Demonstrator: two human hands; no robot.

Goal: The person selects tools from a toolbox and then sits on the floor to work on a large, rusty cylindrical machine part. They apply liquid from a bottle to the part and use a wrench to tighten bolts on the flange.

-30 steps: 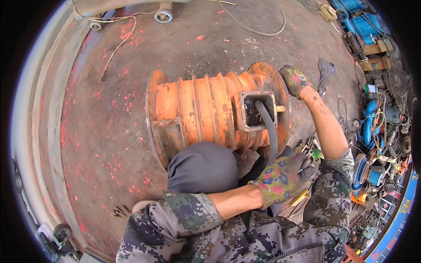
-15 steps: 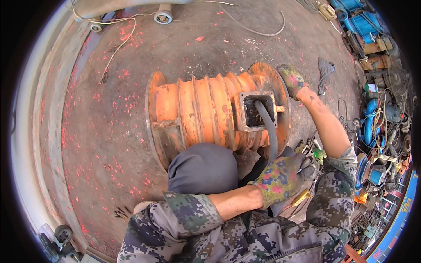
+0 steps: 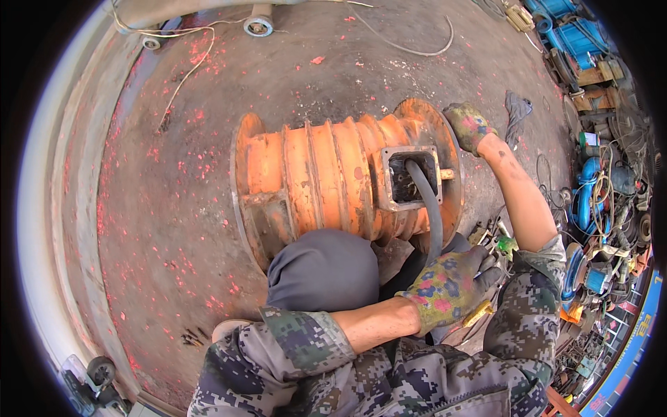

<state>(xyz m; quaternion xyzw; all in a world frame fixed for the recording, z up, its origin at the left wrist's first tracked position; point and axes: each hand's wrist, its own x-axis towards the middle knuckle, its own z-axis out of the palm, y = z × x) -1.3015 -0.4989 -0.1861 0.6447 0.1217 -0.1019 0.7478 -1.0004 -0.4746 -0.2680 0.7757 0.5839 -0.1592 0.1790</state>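
Note:
An orange ribbed metal drum-shaped housing (image 3: 326, 177), worn and rusty, lies on its side before my knees, with round flanges at both ends. Its square terminal box (image 3: 399, 187) is uncovered, and a thick grey cable (image 3: 429, 205) bends out of it toward me. My right hand (image 3: 470, 128), in a flowered glove, is closed at the upper rim of the right flange; what its fingers grip is hidden by the flange and glove. My left hand (image 3: 451, 288), gloved alike, rests over the cable's lower stretch near my knee, its dark fingers stretched to the right and slightly apart.
A yellow-handled tool (image 3: 476, 313) lies beside my left hand. Blue pump parts (image 3: 590, 191), wires and scrap crowd the right side. A grey rag (image 3: 516, 111) lies beyond my right hand. A wheeled frame (image 3: 258, 26) and a loose cable (image 3: 417, 52) are at the far side.
My right hand has turned a little and shifted slightly right at the flange rim. The left hand keeps its place, and the whole view has shifted slightly.

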